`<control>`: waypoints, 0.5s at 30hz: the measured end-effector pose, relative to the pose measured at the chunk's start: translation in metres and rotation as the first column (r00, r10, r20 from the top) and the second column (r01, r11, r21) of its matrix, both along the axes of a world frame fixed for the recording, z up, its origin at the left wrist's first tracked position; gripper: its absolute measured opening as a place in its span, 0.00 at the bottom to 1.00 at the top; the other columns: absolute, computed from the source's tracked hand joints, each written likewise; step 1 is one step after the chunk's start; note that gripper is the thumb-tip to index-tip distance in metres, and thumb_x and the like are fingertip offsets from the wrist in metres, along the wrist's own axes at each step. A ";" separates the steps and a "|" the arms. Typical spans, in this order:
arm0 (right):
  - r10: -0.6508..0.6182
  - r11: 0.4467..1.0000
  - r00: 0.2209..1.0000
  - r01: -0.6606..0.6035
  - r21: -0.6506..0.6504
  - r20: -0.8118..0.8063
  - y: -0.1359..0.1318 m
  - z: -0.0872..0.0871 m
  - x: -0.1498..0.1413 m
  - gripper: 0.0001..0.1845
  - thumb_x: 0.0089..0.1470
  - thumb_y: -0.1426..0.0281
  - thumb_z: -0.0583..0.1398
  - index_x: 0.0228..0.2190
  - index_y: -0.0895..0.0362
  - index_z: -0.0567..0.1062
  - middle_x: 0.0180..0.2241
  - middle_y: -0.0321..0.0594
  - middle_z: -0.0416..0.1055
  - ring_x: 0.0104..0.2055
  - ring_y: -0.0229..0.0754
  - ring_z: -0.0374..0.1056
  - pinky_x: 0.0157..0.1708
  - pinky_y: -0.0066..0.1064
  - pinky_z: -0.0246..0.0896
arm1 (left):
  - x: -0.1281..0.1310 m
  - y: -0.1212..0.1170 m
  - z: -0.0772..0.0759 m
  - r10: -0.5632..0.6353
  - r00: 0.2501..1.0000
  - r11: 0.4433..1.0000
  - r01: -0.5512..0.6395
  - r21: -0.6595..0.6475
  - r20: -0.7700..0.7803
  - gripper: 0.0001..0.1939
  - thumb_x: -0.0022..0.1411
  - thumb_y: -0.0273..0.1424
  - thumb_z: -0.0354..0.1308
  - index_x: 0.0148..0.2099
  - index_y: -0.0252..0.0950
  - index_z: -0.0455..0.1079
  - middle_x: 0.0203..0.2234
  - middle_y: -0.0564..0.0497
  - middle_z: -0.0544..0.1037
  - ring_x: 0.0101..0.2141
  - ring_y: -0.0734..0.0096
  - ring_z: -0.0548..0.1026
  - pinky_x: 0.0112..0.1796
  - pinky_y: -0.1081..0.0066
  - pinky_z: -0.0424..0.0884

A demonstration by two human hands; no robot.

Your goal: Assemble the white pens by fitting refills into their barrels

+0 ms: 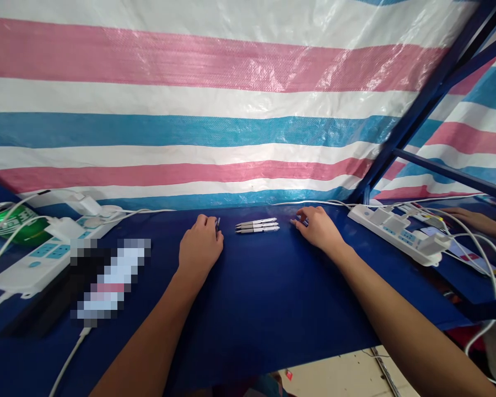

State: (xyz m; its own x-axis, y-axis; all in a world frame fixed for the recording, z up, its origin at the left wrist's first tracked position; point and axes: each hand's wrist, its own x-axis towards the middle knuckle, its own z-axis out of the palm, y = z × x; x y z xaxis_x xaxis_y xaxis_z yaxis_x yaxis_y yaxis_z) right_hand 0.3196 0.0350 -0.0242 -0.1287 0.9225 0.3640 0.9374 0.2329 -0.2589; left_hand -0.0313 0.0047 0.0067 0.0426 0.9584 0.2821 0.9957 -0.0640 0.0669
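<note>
Several white pens with dark tips (257, 225) lie side by side on the blue tabletop (264, 286), pointing left. My left hand (200, 243) rests just left of them with its fingers curled, and a small dark pen-like piece (217, 224) pokes out past the fingertips. My right hand (318, 229) lies to the right of the pens with its fingers spread on the table. A small dark item (302, 220) sits at those fingertips, too small to name.
White power strips with plugs and cables (397, 231) lie at the right and left of the table. A green can (12, 223) and a pixelated object (111, 275) are at the left. A striped tarp (190, 127) and blue frame bars stand behind. Another person's hand (475, 220) reaches in at the right.
</note>
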 end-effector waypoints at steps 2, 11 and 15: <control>0.021 0.999 1.000 -0.021 -0.026 0.005 0.001 -0.002 0.002 0.12 0.64 0.61 0.66 0.44 0.56 0.80 0.39 0.45 0.81 0.43 0.52 0.73 0.51 0.44 0.68 | 0.001 -0.001 0.000 -0.014 1.000 1.000 0.014 0.008 0.004 0.16 0.73 0.34 0.52 0.57 0.38 0.73 0.51 0.42 0.78 0.43 0.52 0.80 0.42 0.58 0.74; 0.039 0.999 0.998 -0.038 -0.023 0.055 -0.006 0.001 -0.007 0.08 0.65 0.64 0.64 0.39 0.54 0.82 0.37 0.47 0.81 0.45 0.55 0.73 0.46 0.42 0.68 | -0.002 0.000 0.002 -0.072 0.997 0.997 0.072 0.028 0.013 0.08 0.71 0.32 0.56 0.46 0.38 0.76 0.41 0.42 0.81 0.44 0.48 0.80 0.45 0.55 0.74; 0.009 1.000 0.997 -0.007 -0.026 0.082 -0.009 0.004 -0.012 0.07 0.66 0.68 0.62 0.40 0.54 0.82 0.38 0.48 0.81 0.46 0.56 0.73 0.47 0.43 0.68 | -0.003 0.001 0.000 -0.075 0.997 0.997 0.074 0.035 0.028 0.10 0.70 0.33 0.56 0.47 0.38 0.77 0.43 0.42 0.82 0.45 0.49 0.80 0.45 0.56 0.74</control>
